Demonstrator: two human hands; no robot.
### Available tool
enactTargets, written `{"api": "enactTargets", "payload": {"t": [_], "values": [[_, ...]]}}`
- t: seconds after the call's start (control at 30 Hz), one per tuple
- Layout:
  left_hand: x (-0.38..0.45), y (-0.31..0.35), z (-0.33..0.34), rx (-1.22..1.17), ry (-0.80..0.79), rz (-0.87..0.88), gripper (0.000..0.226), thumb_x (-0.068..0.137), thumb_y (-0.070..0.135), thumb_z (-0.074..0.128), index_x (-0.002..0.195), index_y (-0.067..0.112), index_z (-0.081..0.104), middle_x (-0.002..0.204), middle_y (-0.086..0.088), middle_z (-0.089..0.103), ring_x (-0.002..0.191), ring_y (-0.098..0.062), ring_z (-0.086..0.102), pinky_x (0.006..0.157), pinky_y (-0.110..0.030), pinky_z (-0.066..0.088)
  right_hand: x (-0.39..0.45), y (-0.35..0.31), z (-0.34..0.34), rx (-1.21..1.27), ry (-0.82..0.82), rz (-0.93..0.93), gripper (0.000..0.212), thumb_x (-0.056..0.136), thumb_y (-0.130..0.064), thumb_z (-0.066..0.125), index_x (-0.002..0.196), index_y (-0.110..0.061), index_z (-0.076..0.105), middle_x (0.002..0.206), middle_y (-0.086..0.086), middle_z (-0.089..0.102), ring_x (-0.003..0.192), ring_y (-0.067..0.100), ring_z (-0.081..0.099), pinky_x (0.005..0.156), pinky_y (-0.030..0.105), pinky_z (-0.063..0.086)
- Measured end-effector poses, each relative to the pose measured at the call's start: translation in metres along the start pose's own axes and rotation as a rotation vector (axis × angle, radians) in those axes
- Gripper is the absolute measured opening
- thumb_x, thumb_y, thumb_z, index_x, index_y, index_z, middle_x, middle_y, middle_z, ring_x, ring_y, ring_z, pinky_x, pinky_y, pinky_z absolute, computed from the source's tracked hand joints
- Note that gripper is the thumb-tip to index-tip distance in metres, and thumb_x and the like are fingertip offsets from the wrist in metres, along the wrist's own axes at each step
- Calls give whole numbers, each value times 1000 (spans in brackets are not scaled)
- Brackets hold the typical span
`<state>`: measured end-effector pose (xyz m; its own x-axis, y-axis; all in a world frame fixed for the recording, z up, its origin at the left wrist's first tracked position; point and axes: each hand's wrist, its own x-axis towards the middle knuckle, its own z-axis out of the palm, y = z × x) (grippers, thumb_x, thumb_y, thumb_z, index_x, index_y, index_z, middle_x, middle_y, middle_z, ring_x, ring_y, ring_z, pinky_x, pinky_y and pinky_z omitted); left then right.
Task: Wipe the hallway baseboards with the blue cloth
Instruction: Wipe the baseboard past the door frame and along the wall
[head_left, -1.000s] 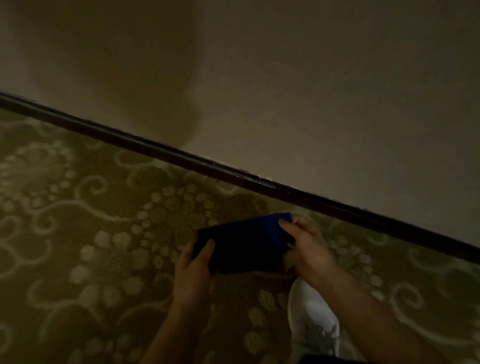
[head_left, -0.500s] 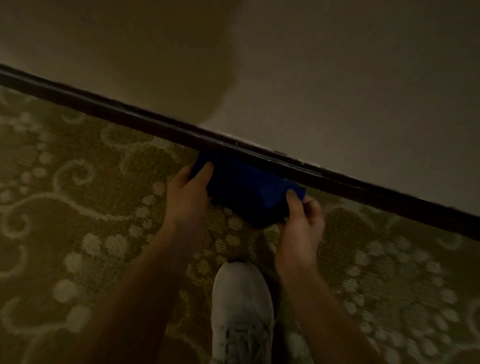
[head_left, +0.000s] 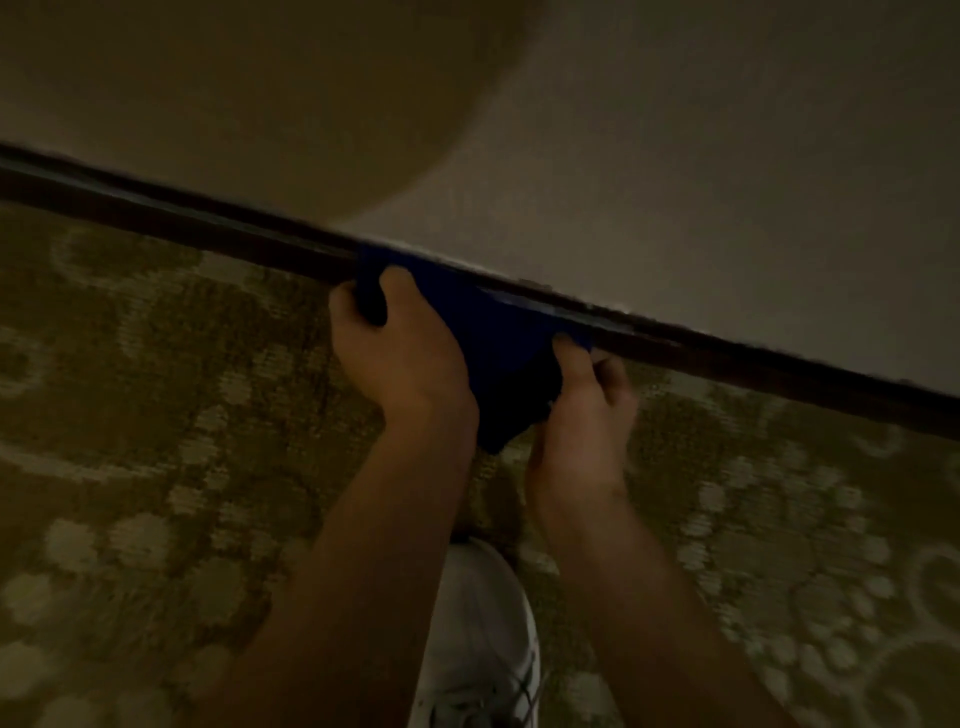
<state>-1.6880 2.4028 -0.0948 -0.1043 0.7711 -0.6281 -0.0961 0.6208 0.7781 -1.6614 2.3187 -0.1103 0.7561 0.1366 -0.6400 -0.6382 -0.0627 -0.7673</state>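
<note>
A dark baseboard (head_left: 753, 358) runs diagonally from upper left to lower right where the beige wall meets the carpet. The blue cloth (head_left: 498, 343) lies draped against it, its top edge over the upper lip of the baseboard. My left hand (head_left: 400, 343) grips the cloth's left end, thumb on top, right at the baseboard. My right hand (head_left: 587, 405) pinches the cloth's right end just below the baseboard. The lower part of the cloth hangs between my two hands. The light is dim.
Patterned olive and cream carpet (head_left: 156, 467) covers the floor. A white shoe (head_left: 478, 639) stands on it directly below my hands. The beige wall (head_left: 675, 156) above bears a large rounded shadow at upper left.
Both hands have carried the cloth from above the carpet up onto the baseboard. The view has moved closer to the wall, and the shoe now sits centred under my arms.
</note>
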Motion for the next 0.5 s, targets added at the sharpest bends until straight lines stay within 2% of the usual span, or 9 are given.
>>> {"api": "enactTargets", "payload": {"t": [0.03, 0.1, 0.13, 0.17, 0.2, 0.27, 0.37, 0.43, 0.5], "values": [[-3, -2, 1, -13, 9, -31, 24, 100, 23, 53, 82, 39, 48, 92, 15, 56, 85, -7, 59, 86, -34, 53, -2, -2, -4, -18, 4, -7, 24, 94, -17, 62, 77, -14, 45, 78, 2, 54, 75, 17, 54, 68, 30, 44], [-7, -4, 4, -18, 12, -90, 7, 100, 24, 52, 103, 31, 53, 91, 16, 53, 80, -4, 54, 89, -34, 49, -4, -7, -14, -7, -24, -9, 21, 94, -17, 63, 80, -13, 48, 80, 0, 59, 76, 13, 59, 70, 31, 49], [-8, -4, 5, -16, 15, -103, 19, 100, 25, 52, 119, 29, 53, 92, 16, 52, 78, -2, 51, 91, -32, 47, -5, -9, -19, 6, -53, -7, 18, 94, -16, 63, 84, -11, 48, 83, 1, 61, 78, 13, 62, 73, 33, 51], [-9, -3, 6, -9, 31, -110, 24, 100, 25, 52, 124, 28, 51, 93, 16, 52, 78, -2, 49, 92, -31, 46, -7, -11, -23, 16, -83, -9, 16, 94, -15, 63, 88, -11, 49, 86, 2, 63, 79, 12, 64, 76, 34, 53], [-8, -4, 8, -7, 37, -97, 21, 100, 25, 52, 121, 28, 50, 91, 16, 51, 78, -1, 49, 90, -30, 45, -9, -13, -27, 18, -113, -19, 15, 94, -14, 63, 90, -11, 49, 87, 2, 64, 80, 11, 66, 78, 34, 55], [-13, -3, 15, -19, 43, -102, 12, 100, 23, 53, 109, 29, 47, 84, 16, 47, 73, -1, 47, 83, -27, 42, -13, -17, -32, -23, -129, -82, 14, 93, -13, 63, 89, -10, 51, 84, 0, 65, 77, 10, 66, 72, 29, 56], [-30, -16, 27, 19, 15, -116, 10, 98, 18, 54, 107, 21, 55, 78, 11, 51, 67, -2, 50, 69, -21, 44, -12, -25, -42, -133, 22, -232, 12, 92, -14, 64, 88, -9, 53, 83, 5, 60, 77, 17, 60, 68, 32, 50], [-49, -27, 32, 62, -85, -146, 10, 98, 18, 54, 107, 16, 59, 84, 5, 58, 70, -8, 54, 72, -26, 46, -6, -31, -55, -108, 150, -273, 14, 93, -13, 61, 83, -12, 52, 83, 5, 61, 80, 20, 60, 70, 33, 50], [-51, -29, 30, 106, -163, -253, 25, 98, 19, 55, 122, 13, 59, 97, 2, 62, 79, -11, 56, 79, -28, 46, -1, -34, -67, -62, 197, -255, 17, 94, -15, 60, 79, -15, 52, 83, 3, 63, 82, 20, 62, 72, 34, 51]]}}
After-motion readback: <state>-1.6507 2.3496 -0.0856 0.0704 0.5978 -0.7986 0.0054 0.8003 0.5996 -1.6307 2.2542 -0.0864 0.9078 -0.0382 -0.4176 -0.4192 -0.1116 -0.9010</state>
